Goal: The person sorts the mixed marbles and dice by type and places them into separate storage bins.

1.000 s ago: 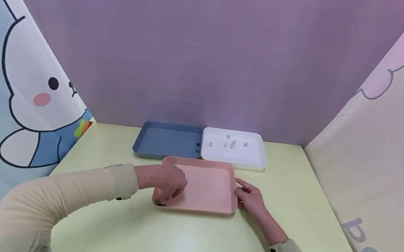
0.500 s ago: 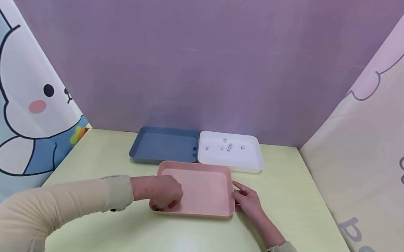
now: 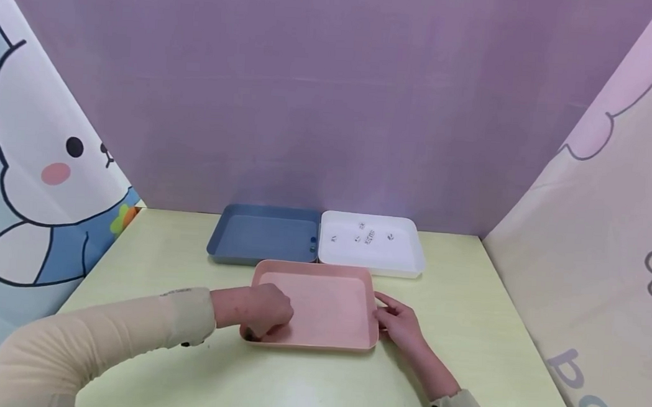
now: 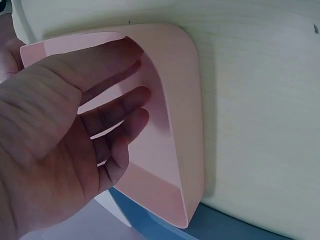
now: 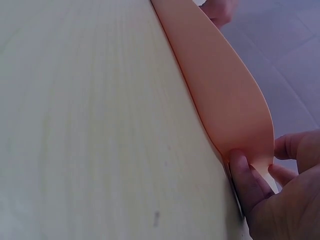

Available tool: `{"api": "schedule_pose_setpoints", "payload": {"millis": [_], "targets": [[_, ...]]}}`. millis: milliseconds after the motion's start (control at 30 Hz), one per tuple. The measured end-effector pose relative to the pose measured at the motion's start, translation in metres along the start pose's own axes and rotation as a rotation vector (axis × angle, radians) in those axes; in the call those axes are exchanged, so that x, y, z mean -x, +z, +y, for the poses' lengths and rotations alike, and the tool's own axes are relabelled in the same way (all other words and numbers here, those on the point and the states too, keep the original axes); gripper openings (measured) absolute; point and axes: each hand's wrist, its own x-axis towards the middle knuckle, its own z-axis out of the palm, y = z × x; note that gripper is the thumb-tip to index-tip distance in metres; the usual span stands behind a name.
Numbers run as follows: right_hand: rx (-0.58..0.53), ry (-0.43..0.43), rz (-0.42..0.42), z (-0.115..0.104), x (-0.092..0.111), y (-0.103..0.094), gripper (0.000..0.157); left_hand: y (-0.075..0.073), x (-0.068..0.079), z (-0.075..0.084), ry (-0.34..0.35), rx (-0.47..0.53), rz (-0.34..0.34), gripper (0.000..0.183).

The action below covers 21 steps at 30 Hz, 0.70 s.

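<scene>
A shallow pink tray (image 3: 331, 309) lies on the table in front of me. My left hand (image 3: 266, 312) reaches into its near left corner, fingertips low at the wall. Small dark bead-like pieces (image 3: 249, 334) show beside those fingertips, mostly covered. In the left wrist view the thumb and forefinger of the left hand (image 4: 70, 115) meet at the corner, the other fingers loosely bent; whatever is between the tips is hidden. My right hand (image 3: 402, 325) holds the tray's right side, its thumb against the outer wall in the right wrist view.
Behind the pink tray stand a blue tray (image 3: 262, 234) with two small dark pieces (image 3: 313, 245) at its right wall and a white tray (image 3: 401, 258) with several small clear, dark-marked pieces (image 3: 369, 237). A purple panel (image 3: 321, 103) rises behind the table (image 3: 454, 298).
My left hand has lowered toward the near left corner of the pink tray, covering most of the dark pieces there. The right hand keeps its hold. The head view has shifted slightly.
</scene>
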Motion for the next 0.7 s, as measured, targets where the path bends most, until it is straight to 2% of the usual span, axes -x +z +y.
{"api": "schedule_pose_setpoints", "payload": {"millis": [167, 433, 700], "targets": [[0.006, -0.01, 0.001, 0.002, 0.0, 0.0, 0.046, 0.006, -0.001, 0.001, -0.017, -0.07, 0.012, 0.034], [0.018, -0.002, 0.001, 0.001, 0.003, 0.0, 0.046, 0.013, -0.003, 0.004, -0.146, -0.18, -0.011, 0.02], [0.014, 0.002, -0.014, 0.0, 0.0, 0.0, 0.048, 0.011, -0.004, -0.01, -0.222, -0.172, 0.061, 0.025]]}}
